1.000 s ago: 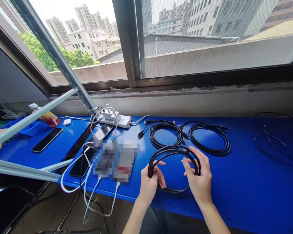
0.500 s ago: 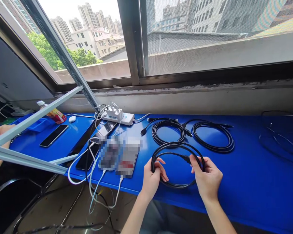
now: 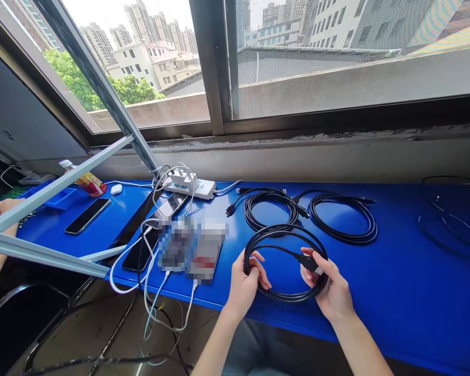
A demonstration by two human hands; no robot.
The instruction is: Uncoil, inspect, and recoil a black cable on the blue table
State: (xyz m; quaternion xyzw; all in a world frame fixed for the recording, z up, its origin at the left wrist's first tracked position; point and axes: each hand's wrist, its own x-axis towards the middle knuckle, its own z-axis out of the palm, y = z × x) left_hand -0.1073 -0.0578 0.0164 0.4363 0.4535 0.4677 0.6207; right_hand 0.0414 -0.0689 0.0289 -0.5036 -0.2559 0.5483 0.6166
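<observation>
A coiled black cable (image 3: 290,297) is held above the front part of the blue table, between my two hands. My left hand (image 3: 247,282) is wrapped round the left side of the coil. At the coil's right side, my right hand (image 3: 329,284) grips the loops, its fingers beside the black plug (image 3: 307,262) at the cable's end. Behind the held coil lie two more coiled black cables, one in the middle (image 3: 270,209) and one to the right (image 3: 342,219).
Several phones, one a black phone (image 3: 88,215), lie on the blue table (image 3: 407,303). White cables run to a power strip (image 3: 203,189). A metal frame (image 3: 102,151) crosses the left side, with a bottle (image 3: 90,183) and another person's hand (image 3: 6,209) beyond. Thin wires lie far right.
My right hand has turned and shifted its fingers around the plug, which now shows more fully inside the coil. My left hand has hardly moved.
</observation>
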